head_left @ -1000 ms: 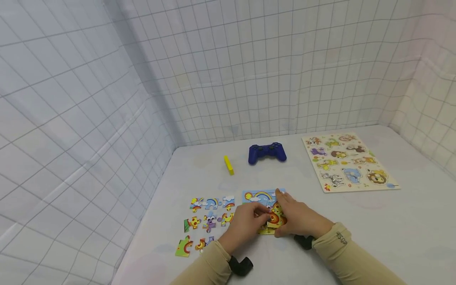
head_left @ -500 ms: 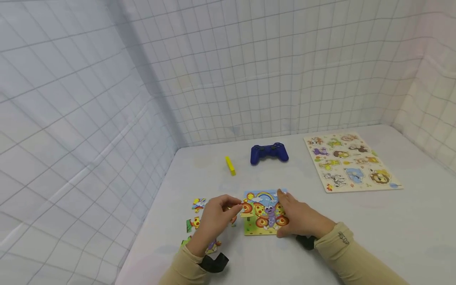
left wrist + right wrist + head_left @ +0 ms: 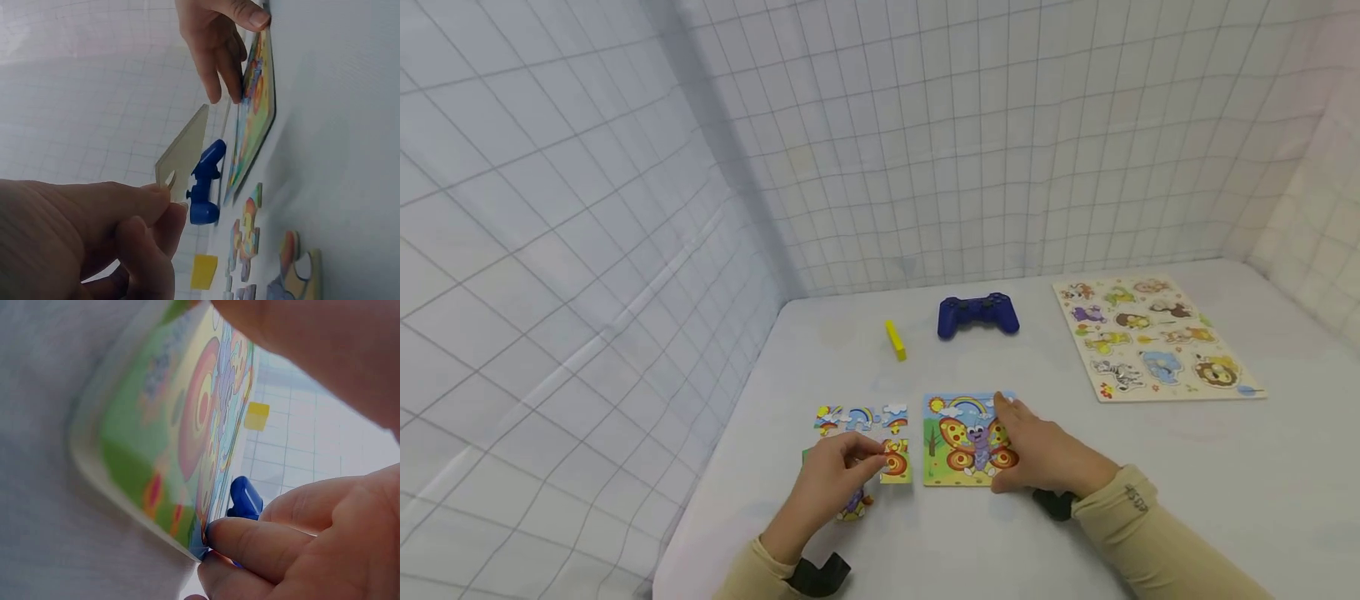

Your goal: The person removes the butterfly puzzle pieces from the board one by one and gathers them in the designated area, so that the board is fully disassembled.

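Note:
In the head view my left hand pinches a jigsaw piece with a red-orange spiral on yellow, between thumb and fingers. It overlaps the loose pieces; the left wrist view shows the held piece's plain pale back. My right hand holds the square butterfly puzzle board at its right side, fingers at the far edge and thumb at the near edge. Rainbow and cloud pieces lie in a row left of the board. A purple piece shows below my left hand, which hides other pieces.
A blue game controller and a yellow stick-like block lie behind the board. At the back right is a pale wooden animal puzzle. White grid-lined cloth walls the table on the sides and back.
My left hand has carried the spiral piece from over the butterfly board leftward to the loose pieces. My right hand has stayed at the board's right side. The head view has shifted slightly.

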`<state>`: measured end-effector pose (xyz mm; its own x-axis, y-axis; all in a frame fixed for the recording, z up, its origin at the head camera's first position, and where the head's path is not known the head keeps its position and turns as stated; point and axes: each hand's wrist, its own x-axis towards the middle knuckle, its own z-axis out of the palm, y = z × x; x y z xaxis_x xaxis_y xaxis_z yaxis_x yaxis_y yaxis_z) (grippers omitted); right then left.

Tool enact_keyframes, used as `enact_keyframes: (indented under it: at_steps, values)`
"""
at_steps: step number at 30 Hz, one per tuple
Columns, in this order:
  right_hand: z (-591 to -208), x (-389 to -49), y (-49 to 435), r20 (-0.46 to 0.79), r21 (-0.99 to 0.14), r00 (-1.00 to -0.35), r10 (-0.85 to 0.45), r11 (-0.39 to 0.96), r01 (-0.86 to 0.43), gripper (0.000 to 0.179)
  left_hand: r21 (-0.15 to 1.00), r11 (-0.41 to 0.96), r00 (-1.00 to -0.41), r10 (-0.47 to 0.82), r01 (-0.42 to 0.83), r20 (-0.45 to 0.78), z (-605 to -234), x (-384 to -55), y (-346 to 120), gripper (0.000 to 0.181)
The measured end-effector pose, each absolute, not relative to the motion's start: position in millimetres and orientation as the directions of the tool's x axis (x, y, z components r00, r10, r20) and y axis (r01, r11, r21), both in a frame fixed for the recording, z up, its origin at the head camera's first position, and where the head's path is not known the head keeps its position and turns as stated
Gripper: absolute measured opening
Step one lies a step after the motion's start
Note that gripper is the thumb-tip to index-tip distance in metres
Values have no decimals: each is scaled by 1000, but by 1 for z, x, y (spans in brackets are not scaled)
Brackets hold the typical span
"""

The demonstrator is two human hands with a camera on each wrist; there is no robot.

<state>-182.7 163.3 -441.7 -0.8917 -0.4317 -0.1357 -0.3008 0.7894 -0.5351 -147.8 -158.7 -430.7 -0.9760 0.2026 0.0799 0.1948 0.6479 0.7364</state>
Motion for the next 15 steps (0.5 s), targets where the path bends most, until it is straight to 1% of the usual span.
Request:
enact_keyframes:
  at_steps: [3,6,9,15]
  values:
    - [-441,-182,165,-133,-532,-893,-431,791,-302,125,730,654,-967,252,197,35,-435,-144,-161,9]
    - [-441,-182,166,-129,-534,-891,-435,788,-308,125,694,690,-958,286,205,-2,-440,-142,-162,7]
    - [-442,-182,166,-126,-535,-889,-441,785,-314,124,627,747,-955,296,222,-14,-443,-141,-162,6]
    - [-442,-183,166,-131,-533,-889,-439,787,-311,124,474,837,-954,298,273,22,-444,-140,-162,7]
